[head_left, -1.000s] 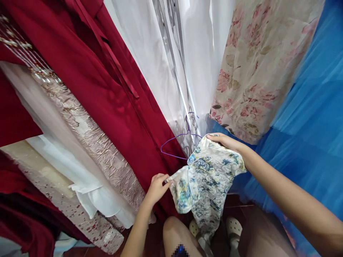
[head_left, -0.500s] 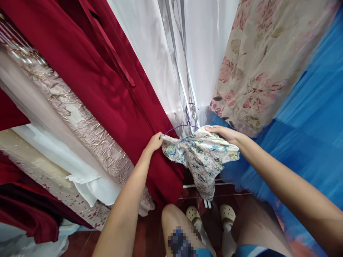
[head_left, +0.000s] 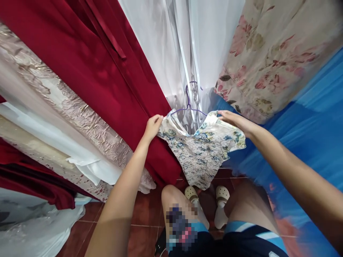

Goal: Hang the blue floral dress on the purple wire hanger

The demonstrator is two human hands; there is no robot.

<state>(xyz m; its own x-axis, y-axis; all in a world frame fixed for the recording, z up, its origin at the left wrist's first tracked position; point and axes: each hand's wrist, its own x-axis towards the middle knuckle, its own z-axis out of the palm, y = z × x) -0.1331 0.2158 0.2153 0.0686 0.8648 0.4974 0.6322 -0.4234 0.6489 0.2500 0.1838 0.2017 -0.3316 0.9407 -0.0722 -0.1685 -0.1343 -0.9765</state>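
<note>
A cream floral blouse (head_left: 198, 151) with blue and yellow flowers hangs on a purple hanger (head_left: 189, 103) in the middle of the view. My left hand (head_left: 154, 125) pinches its left shoulder, close to that end of the hanger. At the opposite shoulder, my right hand (head_left: 232, 120) grips the cloth between thumb and fingers. The neckline faces up and the blouse is spread between both hands, narrowing toward the bottom. Behind the hanger's hook are hanging white straps (head_left: 197, 67).
A long dark red garment (head_left: 112, 89) hangs at left, beside pink embroidered fabric (head_left: 77, 110). White cloth (head_left: 152, 39) hangs behind. Floral fabric (head_left: 257, 67) and blue tulle (head_left: 300, 135) are on the right. My feet in cream clogs (head_left: 222, 193) stand on red floor tiles (head_left: 144, 210).
The blouse and hanger have risen slightly in view, and the cloth is now spread wider and flatter with its neckline open. My hands have moved up and a little apart.
</note>
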